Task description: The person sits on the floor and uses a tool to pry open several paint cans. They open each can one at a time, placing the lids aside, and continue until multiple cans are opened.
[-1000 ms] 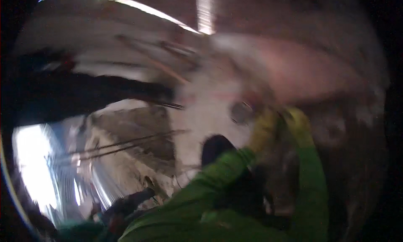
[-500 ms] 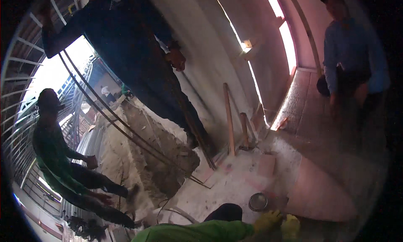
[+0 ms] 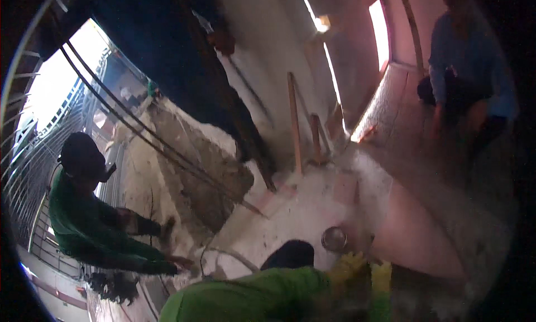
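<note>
My left hand (image 3: 347, 269), in a yellow glove, reaches out from a green sleeve low in the head view. Its fingers look stretched out, and nothing shows in them. Just beyond it a round metal can (image 3: 335, 239) stands on the dusty pale floor slab (image 3: 304, 221). Close by on the right is my right hand (image 3: 381, 277), also yellow-gloved; blur hides how its fingers are held. A pinkish flat sheet or panel (image 3: 416, 232) lies beyond the right hand. My dark knee (image 3: 290, 254) shows beside the left arm.
A person in dark blue (image 3: 167, 59) stands ahead near long thin rods (image 3: 162, 146). Another in green (image 3: 95, 221) bends at a dug trench (image 3: 215, 202) on the left. A third in light blue (image 3: 466, 59) is at right. Wooden stakes (image 3: 295, 126) stand near the wall.
The view has shifted, and both gloved hands appear higher in it. The person in green has bent lower and reaches toward the slab. The person in light blue is lower too.
</note>
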Demonstrator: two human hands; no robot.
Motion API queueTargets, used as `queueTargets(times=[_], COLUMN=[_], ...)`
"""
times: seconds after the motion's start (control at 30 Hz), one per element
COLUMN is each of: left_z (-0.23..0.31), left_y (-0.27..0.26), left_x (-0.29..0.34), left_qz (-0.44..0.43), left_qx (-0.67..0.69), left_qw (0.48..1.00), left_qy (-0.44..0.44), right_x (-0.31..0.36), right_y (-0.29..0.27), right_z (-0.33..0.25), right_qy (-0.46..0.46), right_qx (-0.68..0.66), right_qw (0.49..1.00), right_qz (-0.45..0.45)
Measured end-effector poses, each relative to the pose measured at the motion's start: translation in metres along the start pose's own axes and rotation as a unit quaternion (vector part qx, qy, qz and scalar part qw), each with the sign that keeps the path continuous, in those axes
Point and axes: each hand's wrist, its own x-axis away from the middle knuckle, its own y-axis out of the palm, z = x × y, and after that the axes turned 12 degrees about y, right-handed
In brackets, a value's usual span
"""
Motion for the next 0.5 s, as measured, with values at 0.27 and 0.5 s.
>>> queueTargets(times=[0.27,0.5], left_z=[0.011,0.019], left_y=[-0.035,-0.038], left_x=[0.0,-0.005], left_qz=[-0.055,-0.127], left_qx=[0.02,0.069], left_qw=[0.998,0.988], left_qy=[-0.022,-0.061], right_x=[-0.045,-0.026], right_y=[-0.001,0.034], right_z=[0.09,0.162], right_qy=[0.15,0.196], right_qx=[-0.061,-0.249], right_qw=[0.966,0.918], right_qz=[-0.202,-0.24])
